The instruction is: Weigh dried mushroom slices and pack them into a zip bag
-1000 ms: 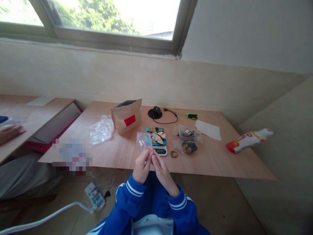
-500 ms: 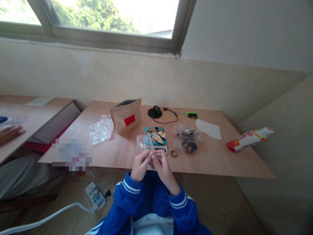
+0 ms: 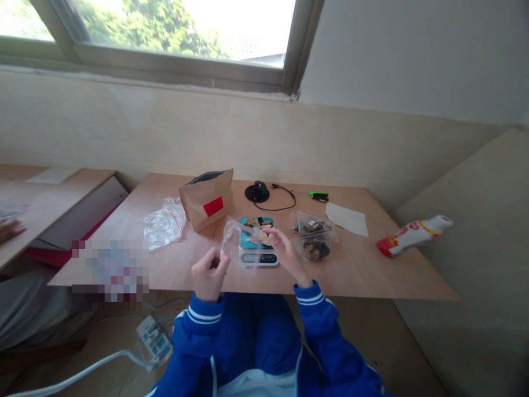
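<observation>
Now the left hand [image 3: 210,274] and right hand [image 3: 288,255] pinch opposite edges of a clear zip bag [image 3: 231,237], held just over the scale [image 3: 259,258]; a filled zip bag [image 3: 314,242] lies right of the scale, a paper bag [image 3: 205,203] left of it.

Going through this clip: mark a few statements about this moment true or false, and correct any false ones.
The right hand touches the clear plastic bag: true.
The paper bag has a green label: false, its label is red.
A zip bag of dark pieces lies right of the scale: true.
The left hand holds a black cable: false, the cable lies on the table beyond the scale.
</observation>
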Tool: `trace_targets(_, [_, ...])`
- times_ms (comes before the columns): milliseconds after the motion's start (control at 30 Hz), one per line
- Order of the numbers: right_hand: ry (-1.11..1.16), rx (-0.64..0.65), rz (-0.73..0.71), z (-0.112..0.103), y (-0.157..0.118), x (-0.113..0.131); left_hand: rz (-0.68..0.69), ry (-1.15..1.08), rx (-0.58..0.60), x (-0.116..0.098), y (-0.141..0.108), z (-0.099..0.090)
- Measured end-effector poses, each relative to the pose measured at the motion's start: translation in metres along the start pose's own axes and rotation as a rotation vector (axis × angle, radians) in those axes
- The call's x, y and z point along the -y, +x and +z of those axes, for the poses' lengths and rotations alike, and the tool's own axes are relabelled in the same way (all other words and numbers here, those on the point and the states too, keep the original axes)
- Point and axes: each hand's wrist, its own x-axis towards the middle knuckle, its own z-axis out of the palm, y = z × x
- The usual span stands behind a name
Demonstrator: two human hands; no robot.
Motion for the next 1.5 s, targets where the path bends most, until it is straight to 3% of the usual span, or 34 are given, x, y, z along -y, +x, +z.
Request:
trace_targets(100, [-0.308,0.166,-0.112,0.002,0.026,-0.019,-0.028,0.048,-0.030,0.001,0.012,-0.005])
trace_targets(200, [-0.628,0.358,-0.110,0.015,0.047,-0.037,-0.058,0.093,-0.036,0.002,0.021,-0.003])
trace_targets(300, [-0.793,0.511,-0.099,0.024,0.062,-0.046,-0.092,0.104,-0.002,0.006,0.027,0.000])
trace_targets(500, [-0.776,0.451,-0.181,0.022,0.077,-0.052,-0.124,0.096,0.036,0.010,0.030,0.007])
trace_targets(733, [-0.839,0.338,-0.076,0.028,0.081,-0.066,-0.165,0.059,0.056,0.005,0.032,0.015])
trace_targets(867, [-0.856,0.318,-0.119,0.029,0.081,-0.069,-0.155,0.035,0.057,0.004,0.033,0.018])
trace_targets(1033, [-0.773,0.293,-0.167,0.028,0.086,-0.072,-0.149,0.014,0.060,0.005,0.032,0.019])
trace_targets(1233, [-0.601,0.132,-0.129,0.027,0.091,-0.066,-0.165,0.037,0.096,0.001,0.036,0.023])
trace_targets(1367, [-0.184,-0.002,-0.009,0.026,0.099,-0.053,-0.165,0.059,0.113,-0.002,0.044,0.031])
trace_targets(1500, [0.327,-0.126,0.075,0.023,0.103,-0.016,-0.151,0.057,0.133,-0.003,0.051,0.040])
